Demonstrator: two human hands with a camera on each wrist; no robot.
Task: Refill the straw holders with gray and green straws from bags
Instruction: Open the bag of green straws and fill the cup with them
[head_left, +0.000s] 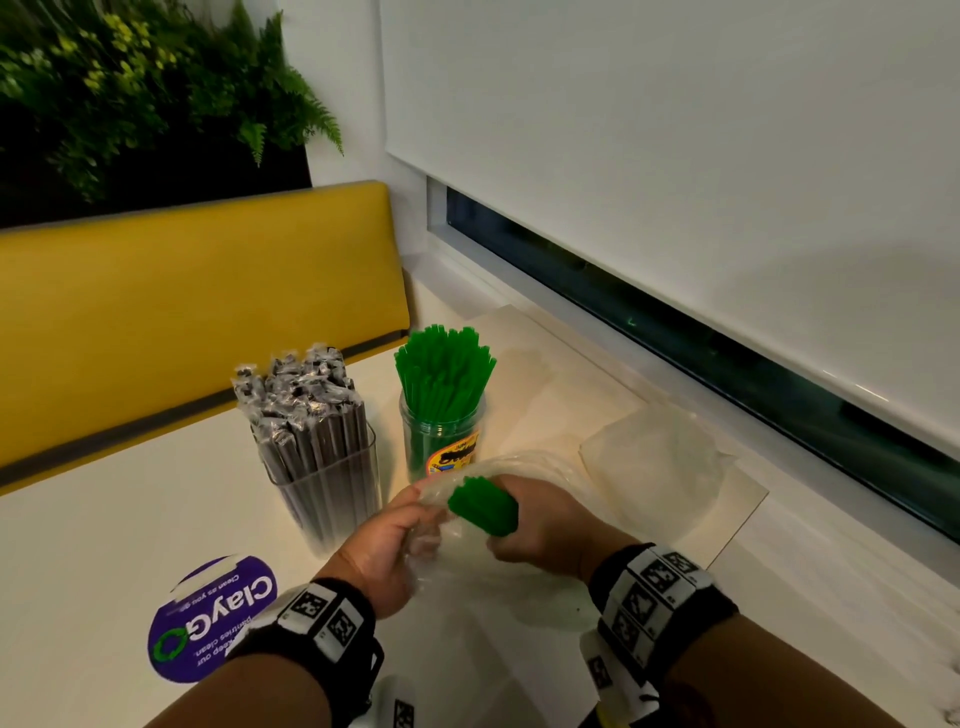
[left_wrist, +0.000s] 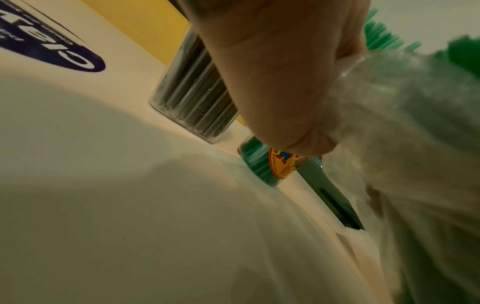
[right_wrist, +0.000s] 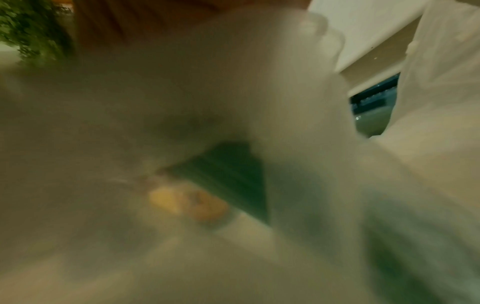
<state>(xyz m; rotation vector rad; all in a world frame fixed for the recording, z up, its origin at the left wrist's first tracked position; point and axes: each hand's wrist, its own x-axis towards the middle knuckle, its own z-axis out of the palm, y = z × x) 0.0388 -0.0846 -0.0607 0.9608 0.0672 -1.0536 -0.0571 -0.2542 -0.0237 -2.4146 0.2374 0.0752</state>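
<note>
1. Right hand (head_left: 545, 525): fingers curled round a bunch of green straws (head_left: 483, 506), smooth thin plastic tubes, cut ends poking out towards the left.
2. Left hand (head_left: 387, 545): fingers closed on the crinkly clear plastic bag (head_left: 498, 577), gripping the film just beside the straw ends; loose film draped under both hands.
3. Round clear jar (head_left: 441, 441) with a bright yellow label, standing on the table (head_left: 104, 545) just beyond the hands, packed with upright green straws fanning out at the top.
4. Clear square-sided holder (head_left: 327, 488) left of the jar, full of gray straws (head_left: 301, 410) in shiny crumpled wrappers.
5. Second clear bag (head_left: 654, 462), flat and wrinkled, lying to the right near the window sill.
6. Round purple sticker (head_left: 208, 618) on the smooth pale tabletop; yellow padded bench back (head_left: 182, 312) behind.
7. Right wrist view: blurred film and a green patch only.
</note>
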